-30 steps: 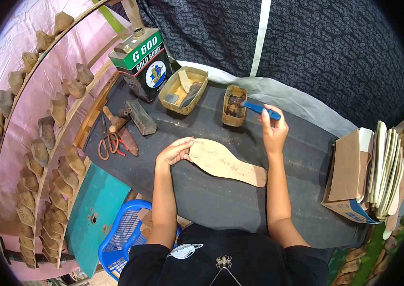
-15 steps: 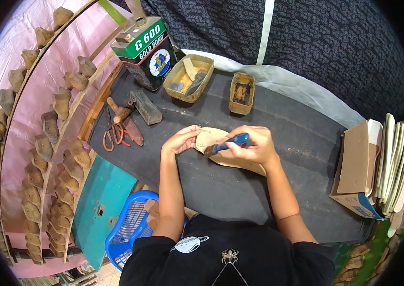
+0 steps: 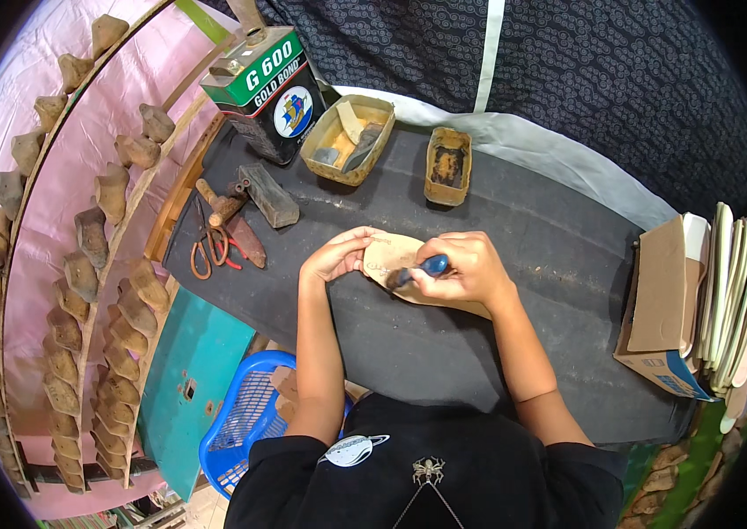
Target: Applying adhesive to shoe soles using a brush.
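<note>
Tan shoe insole (image 3: 386,254) at table (image 3: 576,317) centre, left hand (image 3: 340,256) pinching its 10 o'clock edge. Right hand (image 3: 472,269) closed round blue-handled brush (image 3: 433,264), tip at insole face. Insole looks light, thin, semi-stiff; likely tacky where brushed. Best hold: rim, 9–10 o'clock.

Dark patterned cloth (image 3: 620,88) hung beyond the black worktop (image 3: 400,361), pink sheeting (image 3: 65,185) hung left, and pale floor (image 3: 207,505) showed below.

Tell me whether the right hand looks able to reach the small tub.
Likely yes: nothing stands between the right hand and the small tub ahead, though that hand holds a brush.
</note>
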The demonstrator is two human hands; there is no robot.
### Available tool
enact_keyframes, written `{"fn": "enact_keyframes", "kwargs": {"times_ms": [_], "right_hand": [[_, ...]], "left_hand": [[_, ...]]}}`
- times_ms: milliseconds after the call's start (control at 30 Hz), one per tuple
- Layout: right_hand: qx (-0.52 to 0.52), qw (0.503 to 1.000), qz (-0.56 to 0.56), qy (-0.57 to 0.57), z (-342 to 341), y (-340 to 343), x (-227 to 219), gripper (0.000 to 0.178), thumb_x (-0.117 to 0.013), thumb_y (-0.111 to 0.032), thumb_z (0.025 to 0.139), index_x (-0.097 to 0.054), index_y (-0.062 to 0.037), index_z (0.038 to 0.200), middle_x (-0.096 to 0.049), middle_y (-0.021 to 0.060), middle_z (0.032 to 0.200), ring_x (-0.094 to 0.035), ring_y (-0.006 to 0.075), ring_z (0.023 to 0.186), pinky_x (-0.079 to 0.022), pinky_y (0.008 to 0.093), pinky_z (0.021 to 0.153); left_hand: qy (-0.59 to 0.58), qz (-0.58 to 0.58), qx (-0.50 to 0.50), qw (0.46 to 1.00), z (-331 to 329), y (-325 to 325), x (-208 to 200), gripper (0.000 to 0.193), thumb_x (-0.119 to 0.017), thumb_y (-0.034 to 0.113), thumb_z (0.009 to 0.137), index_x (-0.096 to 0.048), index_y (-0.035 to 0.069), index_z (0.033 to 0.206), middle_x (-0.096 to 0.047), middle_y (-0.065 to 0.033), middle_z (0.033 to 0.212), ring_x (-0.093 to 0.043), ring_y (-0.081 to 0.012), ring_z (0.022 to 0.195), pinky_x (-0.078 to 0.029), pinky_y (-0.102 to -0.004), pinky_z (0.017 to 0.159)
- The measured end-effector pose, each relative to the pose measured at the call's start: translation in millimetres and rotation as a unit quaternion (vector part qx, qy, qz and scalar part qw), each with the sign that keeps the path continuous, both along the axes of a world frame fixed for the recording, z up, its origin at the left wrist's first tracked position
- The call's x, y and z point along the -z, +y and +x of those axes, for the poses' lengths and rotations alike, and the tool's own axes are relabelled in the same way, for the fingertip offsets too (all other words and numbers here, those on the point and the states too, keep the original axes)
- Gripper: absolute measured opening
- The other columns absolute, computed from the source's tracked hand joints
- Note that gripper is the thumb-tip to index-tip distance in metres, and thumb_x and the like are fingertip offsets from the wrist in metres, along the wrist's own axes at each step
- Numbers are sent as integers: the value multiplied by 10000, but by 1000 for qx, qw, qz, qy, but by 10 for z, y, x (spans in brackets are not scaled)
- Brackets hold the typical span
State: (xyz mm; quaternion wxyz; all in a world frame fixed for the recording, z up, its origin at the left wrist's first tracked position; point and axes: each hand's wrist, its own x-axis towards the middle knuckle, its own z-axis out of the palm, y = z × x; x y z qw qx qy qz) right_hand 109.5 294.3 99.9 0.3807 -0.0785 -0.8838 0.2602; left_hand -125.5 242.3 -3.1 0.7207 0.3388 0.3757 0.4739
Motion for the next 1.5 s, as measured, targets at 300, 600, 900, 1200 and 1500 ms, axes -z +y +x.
{"fn": "enact_keyframes", "kwargs": {"times_ms": [300, 600, 900, 1200, 1500], "right_hand": [[12, 1000, 6, -3, 34, 3, -13, 140, -659, -119, 582, -533, -68, 614, -511, 42, 508, -515, 173, 443, -400, 253, 420], [-19, 1000, 4, 6, -15, -33, -22, 162, -652, -159, 566, -512, -90, 611, -498, 42, 490, -515, 198, 447, -403, 284, 415], [-28, 999, -14, 43, -1, -37, 2, 159, -633, -168, 539, -503, -94, 593, -478, 37, 475, -501, 197, 436, -394, 287, 408], [-51, 999, -2, -5, 1, -14, 48, 144, -627, -157, 540, -500, -106, 587, -469, 27, 471, -494, 189, 438, -393, 287, 411], [-50, 998, 0, 27, 15, -35, -22, 132, -633, -131, 528, -523, -92, 591, -479, 35, 483, -496, 190, 440, -392, 279, 413]], "left_hand": [[15, -4, -14, 1000, 58, -2, -79, 354, -433, 155, 839, -393, -4, 1153, -530, -69, 1001, -562, -97, 789, -494, -222, 608], [25, 4, 6, 1000, 40, 4, -60, 352, -433, 163, 842, -394, -2, 1150, -524, -75, 1011, -560, -104, 810, -496, -226, 618], [16, 1, 19, 1000, 22, 23, -54, 351, -450, 156, 834, -396, 5, 1147, -519, -77, 1035, -553, -117, 868, -483, -239, 696], [10, 13, 37, 999, 18, 10, -35, 332, -447, 159, 844, -401, 6, 1135, -527, -73, 1017, -557, -110, 852, -486, -232, 677], [-1, 15, 30, 999, 29, 21, -34, 323, -446, 152, 846, -402, 4, 1130, -532, -66, 990, -560, -93, 812, -490, -208, 631]]}}
